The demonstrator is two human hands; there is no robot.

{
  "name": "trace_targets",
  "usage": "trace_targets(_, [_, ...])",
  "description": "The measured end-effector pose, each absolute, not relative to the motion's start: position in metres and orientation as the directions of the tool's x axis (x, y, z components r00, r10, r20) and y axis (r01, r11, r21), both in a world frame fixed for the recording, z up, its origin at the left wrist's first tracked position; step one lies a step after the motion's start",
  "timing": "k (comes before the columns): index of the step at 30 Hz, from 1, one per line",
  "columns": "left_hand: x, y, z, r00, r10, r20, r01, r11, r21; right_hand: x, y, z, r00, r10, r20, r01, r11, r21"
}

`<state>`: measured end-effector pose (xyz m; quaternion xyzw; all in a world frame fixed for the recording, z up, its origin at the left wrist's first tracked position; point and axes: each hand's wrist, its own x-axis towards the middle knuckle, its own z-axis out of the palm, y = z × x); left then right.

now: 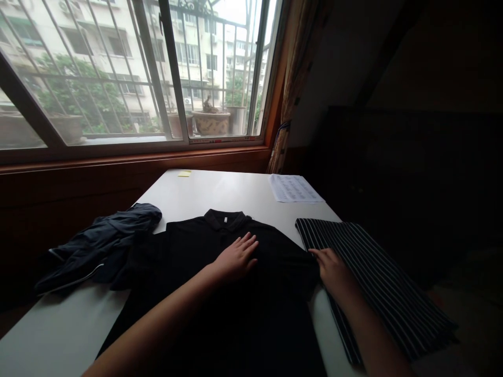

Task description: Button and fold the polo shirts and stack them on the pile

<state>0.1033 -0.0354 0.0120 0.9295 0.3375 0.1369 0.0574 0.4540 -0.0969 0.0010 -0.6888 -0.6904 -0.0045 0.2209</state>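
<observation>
A black collared short-sleeved shirt [236,324] lies spread on the white table [223,191], its collar toward the window and a small white label inside the neck. My left hand [238,255] rests flat on the chest of the shirt, fingers stretched out and slightly apart. At the edge of the sleeve on the right is my right hand [332,269], its fingertips bent together at the cloth; whether the sleeve is pinched between them is hard to see. Beneath my right forearm lies a dark striped folded cloth [377,277].
A crumpled dark garment [106,241] with white piping lies on the left of the table, touching the shirt's sleeve. Printed sheets [295,188] sit at the far right corner, and a yellow sticky note [184,173] near the far edge. A barred window [188,78] rises behind.
</observation>
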Motion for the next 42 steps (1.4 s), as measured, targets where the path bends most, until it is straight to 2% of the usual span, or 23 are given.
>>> trace_targets(3, [0.041,-0.044,0.019,0.642,0.693,0.327,0.699,-0.705,0.123,0.432,-0.099,0.017,0.064,0.920,0.387,0.991,-0.014,-0.131])
trace_targets(5, [0.002,-0.037,0.017,0.511,0.794,0.328,0.818,-0.567,0.097,0.401,-0.095,0.027,-0.010,0.918,0.397,0.993,0.058,-0.108])
trace_targets(8, [-0.034,-0.015,0.006,0.404,0.888,0.218,0.899,-0.430,0.084,0.335,-0.079,0.030,-0.237,0.934,0.266,0.945,0.286,-0.161])
trace_targets(10, [-0.041,0.000,-0.003,0.368,0.920,0.137,0.919,-0.382,0.097,0.289,-0.063,0.022,-0.342,0.928,0.146,0.904,0.367,-0.218])
trace_targets(12, [-0.040,0.013,-0.008,0.333,0.937,0.105,0.933,-0.343,0.107,0.253,-0.044,0.011,-0.358,0.932,0.048,0.899,0.358,-0.253])
trace_targets(16, [-0.033,0.033,-0.007,0.285,0.953,0.101,0.949,-0.295,0.111,0.223,-0.007,-0.004,-0.247,0.969,0.005,0.935,0.240,-0.263])
trace_targets(19, [-0.034,0.044,-0.005,0.264,0.961,0.082,0.956,-0.272,0.114,0.230,0.013,-0.008,-0.211,0.977,-0.010,0.945,0.202,-0.256])
trace_targets(33, [-0.041,0.068,-0.011,0.248,0.967,0.048,0.963,-0.252,0.098,0.259,0.047,-0.008,-0.262,0.965,-0.025,0.947,0.253,-0.196])
trace_targets(42, [-0.064,0.053,-0.008,0.371,0.927,0.062,0.926,-0.374,0.058,0.277,0.031,-0.007,-0.301,0.954,0.006,0.938,0.297,-0.179])
